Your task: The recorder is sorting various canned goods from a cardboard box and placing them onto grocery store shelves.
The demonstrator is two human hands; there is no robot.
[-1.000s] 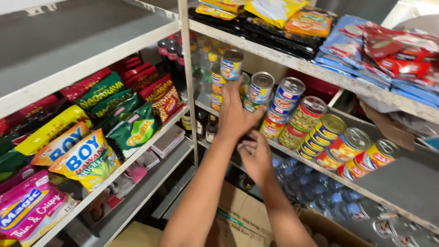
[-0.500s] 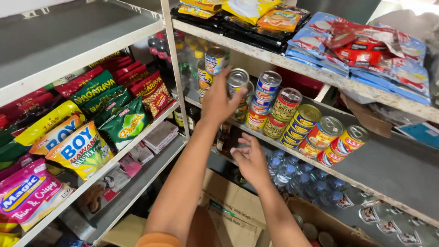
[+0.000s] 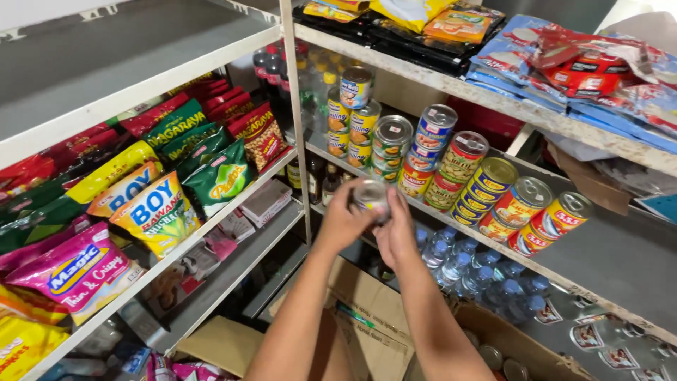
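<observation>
Both my hands hold one small tin can [image 3: 371, 194] in front of the shelf, its silver lid facing me. My left hand [image 3: 343, 220] wraps it from the left and my right hand [image 3: 395, 233] cups it from the right and below. Just behind it, stacked cans [image 3: 392, 141] with yellow, blue and red labels stand in rows on the grey metal shelf [image 3: 620, 254]. A taller stack of cans [image 3: 355, 88] stands at the shelf's left end by the white upright post [image 3: 296, 120].
Snack bags [image 3: 151, 212] in green, yellow, red and pink fill the left shelves. Flat packets [image 3: 578, 63] lie on the top shelf. Water bottles [image 3: 486, 271] and an open cardboard box [image 3: 367, 317] sit below. Dark bottles [image 3: 317, 176] stand behind the post.
My left hand came down off the stacked cans with one can, and my right hand rose to meet it; both now hold the can lower, in front of the shelf.
</observation>
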